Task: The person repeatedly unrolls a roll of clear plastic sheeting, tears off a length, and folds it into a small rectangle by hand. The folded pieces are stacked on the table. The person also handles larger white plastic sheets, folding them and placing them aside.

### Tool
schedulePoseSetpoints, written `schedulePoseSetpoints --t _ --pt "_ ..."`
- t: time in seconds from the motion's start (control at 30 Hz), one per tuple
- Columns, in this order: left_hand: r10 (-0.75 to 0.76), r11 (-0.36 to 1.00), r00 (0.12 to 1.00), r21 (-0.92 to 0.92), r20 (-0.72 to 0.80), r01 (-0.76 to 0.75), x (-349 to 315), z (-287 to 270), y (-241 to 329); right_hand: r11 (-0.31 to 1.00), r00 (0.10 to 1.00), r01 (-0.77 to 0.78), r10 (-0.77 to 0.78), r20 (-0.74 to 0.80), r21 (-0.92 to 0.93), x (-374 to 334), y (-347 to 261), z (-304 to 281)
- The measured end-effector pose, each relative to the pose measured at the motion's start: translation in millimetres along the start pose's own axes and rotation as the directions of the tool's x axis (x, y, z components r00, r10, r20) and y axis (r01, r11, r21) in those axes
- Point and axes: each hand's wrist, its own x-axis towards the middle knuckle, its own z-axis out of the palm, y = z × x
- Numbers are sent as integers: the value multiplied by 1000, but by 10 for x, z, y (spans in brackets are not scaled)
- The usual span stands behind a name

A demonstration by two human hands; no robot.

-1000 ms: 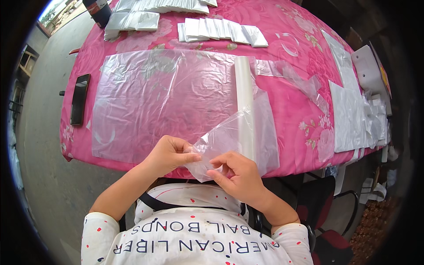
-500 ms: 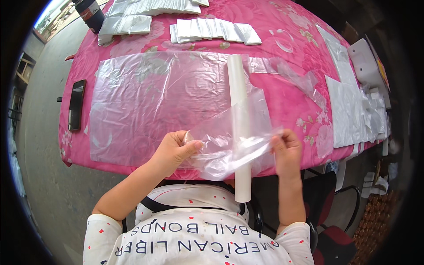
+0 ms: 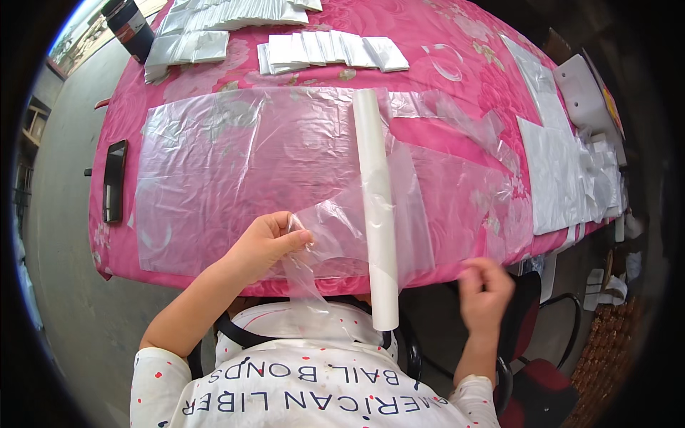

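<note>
My left hand (image 3: 275,239) pinches a crumpled edge of clear plastic film (image 3: 335,221) near the table's front edge, a loose strip hanging below it. The film runs to a white roll or tube (image 3: 374,192) that lies lengthwise over the sheets, its near end jutting past the table edge. My right hand (image 3: 485,289) is right of the tube, at the table's front edge, slightly blurred. Its fingers curl in, and I see no film in them. A wide clear plastic sheet (image 3: 207,171) is spread left of the tube, with more film to the right.
Stacks of folded white plastic packets (image 3: 332,50) lie at the back of the pink floral cloth (image 3: 457,93). A phone (image 3: 114,182) rests at the left, a dark bottle (image 3: 128,28) at the far left. White sheets (image 3: 553,171) pile up at the right. A chair (image 3: 535,385) stands lower right.
My right hand has come away from the film and moved down and right. The film no longer stretches between my hands. My left hand keeps its pinch, and the loose film hangs lower.
</note>
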Motion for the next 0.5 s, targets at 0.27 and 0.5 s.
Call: schedulePoseSetpoints --t 0.27,0.5 --pt "32 927 995 376 -96 7 -243 -579 391 816 530 -578 380 759 -5 -420 -306 461" --pt "333 615 887 787 -321 54 -618 -1646 749 847 543 -532 344 766 -4 -415 -324 480"
